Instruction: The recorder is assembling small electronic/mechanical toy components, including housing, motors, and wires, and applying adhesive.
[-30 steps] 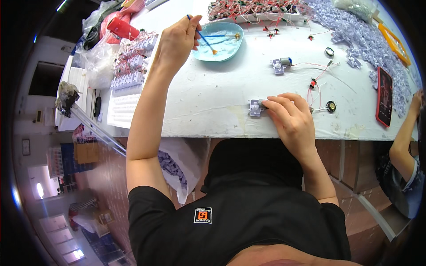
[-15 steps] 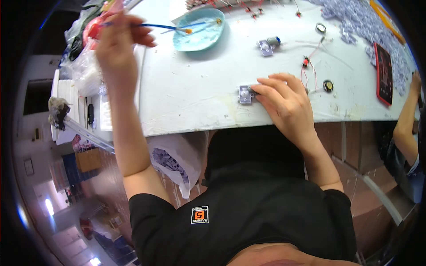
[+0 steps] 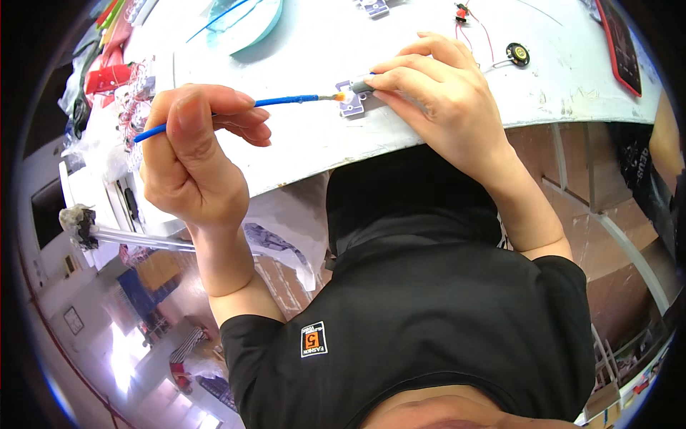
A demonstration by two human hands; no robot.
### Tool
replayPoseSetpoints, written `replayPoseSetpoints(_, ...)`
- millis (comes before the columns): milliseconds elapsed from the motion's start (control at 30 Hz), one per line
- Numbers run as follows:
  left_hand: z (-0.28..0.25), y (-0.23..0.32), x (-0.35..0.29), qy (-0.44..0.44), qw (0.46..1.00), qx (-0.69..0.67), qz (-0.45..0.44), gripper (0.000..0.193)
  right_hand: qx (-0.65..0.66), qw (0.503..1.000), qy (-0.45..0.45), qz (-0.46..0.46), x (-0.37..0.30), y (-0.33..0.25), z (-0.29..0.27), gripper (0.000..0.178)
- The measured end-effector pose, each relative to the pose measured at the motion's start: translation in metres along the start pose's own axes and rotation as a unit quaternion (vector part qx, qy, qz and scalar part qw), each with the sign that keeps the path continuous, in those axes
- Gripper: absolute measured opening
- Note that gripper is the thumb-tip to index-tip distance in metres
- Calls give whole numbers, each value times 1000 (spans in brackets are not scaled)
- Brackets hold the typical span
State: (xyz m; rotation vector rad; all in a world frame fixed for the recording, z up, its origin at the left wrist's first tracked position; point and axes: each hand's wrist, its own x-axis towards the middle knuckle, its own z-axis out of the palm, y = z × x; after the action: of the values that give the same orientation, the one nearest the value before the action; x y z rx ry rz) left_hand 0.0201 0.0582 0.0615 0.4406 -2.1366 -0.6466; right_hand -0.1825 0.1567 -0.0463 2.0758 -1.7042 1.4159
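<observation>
A thin blue paintbrush (image 3: 296, 99) is pinched in the fingers of my left hand (image 3: 196, 154). Its orange-tinted bristles meet a small pale-purple plastic bracket (image 3: 351, 109) lying near the table's front edge. Beside the bristles, my right hand (image 3: 450, 100) grips a small grey cylinder (image 3: 359, 85) against the bracket; my fingers cover part of it. Farther back stands a light-blue dish (image 3: 266, 30) with a second blue brush (image 3: 219, 18) lying across it. Another purple bracket (image 3: 373, 7) shows at the upper edge.
Right of my right hand lie a round black speaker (image 3: 517, 54) and a small red-and-black wired part (image 3: 461, 13). A red-cased phone (image 3: 619, 46) lies at far right, near another person's arm (image 3: 668, 139). A white bag (image 3: 286, 222) holding purple pieces hangs below the table edge.
My left hand has come down from near the dish, bringing the brush tip to the bracket. My right hand stays at the bracket. The whole view has shifted, with table items higher in it.
</observation>
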Motion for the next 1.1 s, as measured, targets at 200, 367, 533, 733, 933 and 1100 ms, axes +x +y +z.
replayPoseSetpoints(200,10,0,0,-45,999,-13,0,26,-1,1000,-11,19,-1,-5,-4,16)
replayPoseSetpoints(367,12,6,4,-93,993,66,27,40,-11,1000,-14,12,4,-7,-7,16)
replayPoseSetpoints(533,3,6,6,-89,992,83,29,40,-18,1000,-19,5,6,-9,-8,15)
replayPoseSetpoints(733,9,4,6,-83,994,53,54,38,-24,999,-24,2,4,-8,-7,14)
replayPoseSetpoints(933,7,-2,7,-77,993,80,42,37,-3,1000,-9,14,-1,-4,-3,14)
replayPoseSetpoints(1100,6,-1,2,-57,998,35,-2,23,0,1000,-7,15,-1,-4,-3,14)
